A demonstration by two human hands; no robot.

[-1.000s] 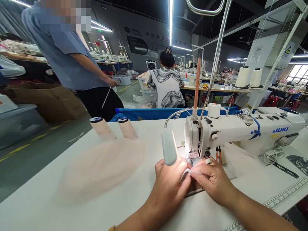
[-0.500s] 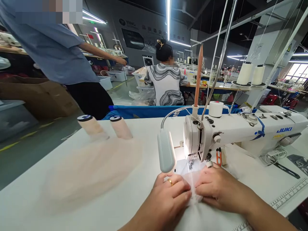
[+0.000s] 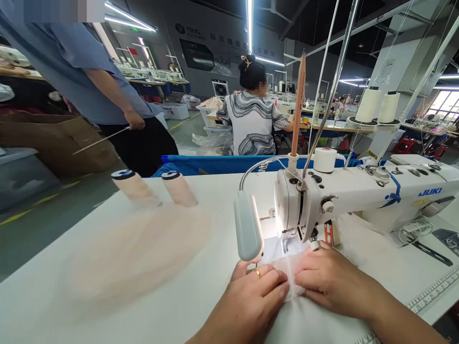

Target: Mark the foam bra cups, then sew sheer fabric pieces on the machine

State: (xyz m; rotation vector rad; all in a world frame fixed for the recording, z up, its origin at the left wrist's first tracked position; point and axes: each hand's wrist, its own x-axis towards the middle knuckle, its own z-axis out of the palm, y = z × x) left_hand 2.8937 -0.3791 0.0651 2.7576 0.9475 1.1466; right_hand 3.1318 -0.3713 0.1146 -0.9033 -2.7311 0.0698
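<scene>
A piece of sheer white fabric (image 3: 292,272) with a seam line down its middle lies under the lit needle area of a white sewing machine (image 3: 344,191). On the seam's left side, my left hand (image 3: 258,291), with a ring on one finger, has its fingers closed on the fabric. My right hand (image 3: 332,279) grips the cloth from the other side, just below the presser foot (image 3: 285,244). A gap of a finger or two separates the hands. The fabric's lower part spreads over the table toward me.
Sheer beige fabric (image 3: 143,253) and two thread cones (image 3: 179,188) lie left. A lamp (image 3: 248,227) hangs beside the needle. Orange snips (image 3: 328,233) and a ruler (image 3: 433,289) are at right. One person (image 3: 251,114) sits ahead; another (image 3: 103,86) stands left holding a thin rod.
The standing person's arm has swung down and back with the rod. My hands stay on the fabric, almost in place; the view has shifted slightly.
</scene>
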